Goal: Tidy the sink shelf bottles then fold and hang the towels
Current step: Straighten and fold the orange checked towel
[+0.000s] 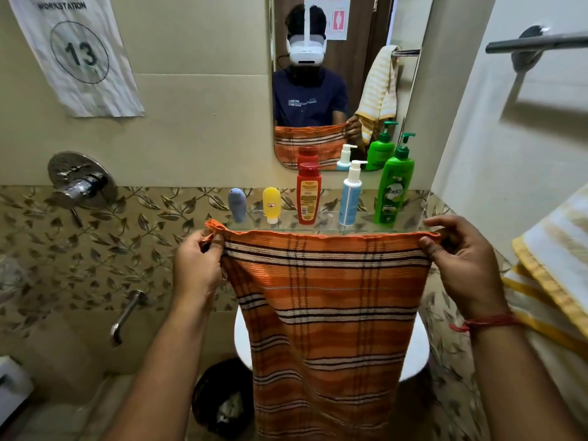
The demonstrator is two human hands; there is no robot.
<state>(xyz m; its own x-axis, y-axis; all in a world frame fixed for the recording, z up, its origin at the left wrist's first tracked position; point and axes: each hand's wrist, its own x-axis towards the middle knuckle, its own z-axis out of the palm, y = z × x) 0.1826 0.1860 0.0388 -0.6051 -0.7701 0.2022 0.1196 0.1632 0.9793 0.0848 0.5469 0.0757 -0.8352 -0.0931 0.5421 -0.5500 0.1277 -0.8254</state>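
I hold an orange striped towel stretched out flat in front of me, hanging down over the white sink. My left hand pinches its top left corner and my right hand pinches its top right corner. Behind the towel's top edge runs the glass shelf with a row of upright bottles: a grey-blue tube, a yellow tube, a red bottle, a white and blue pump bottle and a green pump bottle. A white and yellow towel hangs at the right edge.
A metal towel bar sticks out of the right wall, high up. The mirror above the shelf reflects me and the towels. A shower valve and spout are on the left wall. A black bin stands on the floor.
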